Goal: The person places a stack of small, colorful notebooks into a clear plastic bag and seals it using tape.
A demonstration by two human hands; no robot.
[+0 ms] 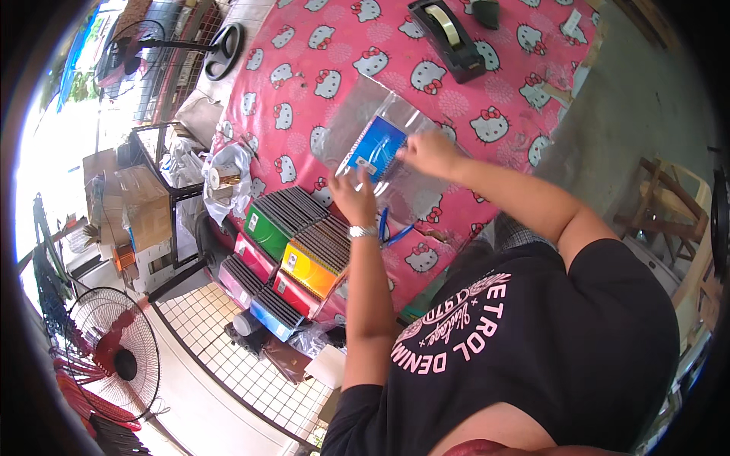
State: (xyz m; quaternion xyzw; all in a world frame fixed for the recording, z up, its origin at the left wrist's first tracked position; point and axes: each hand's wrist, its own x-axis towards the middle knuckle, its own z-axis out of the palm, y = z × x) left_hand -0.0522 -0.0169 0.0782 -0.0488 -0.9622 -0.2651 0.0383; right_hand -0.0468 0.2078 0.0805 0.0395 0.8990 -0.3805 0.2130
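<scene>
A blue spiral notebook [375, 146] lies inside or under a clear plastic bag [346, 114] on the table; glare hides which. My right hand [432, 155] is closed at the notebook's right edge, fingertips pinching the plastic there. With a metal watch on its wrist, my left hand [353, 201] lies at the near left corner of the notebook, fingers spread and touching the plastic. Blue-handled scissors [394, 234] rest just right of my left wrist. Left of that wrist stand stacks of spiral notebooks: green [268, 228], yellow [308, 266], and others in red, purple and blue.
A pink patterned cloth covers the table [426, 262]. A black tape dispenser [450, 39] sits at the far side. Left of the table are a white plastic bag [228, 178], cardboard boxes [129, 197] and a fan [122, 361]. A wooden stool [669, 199] stands at the right.
</scene>
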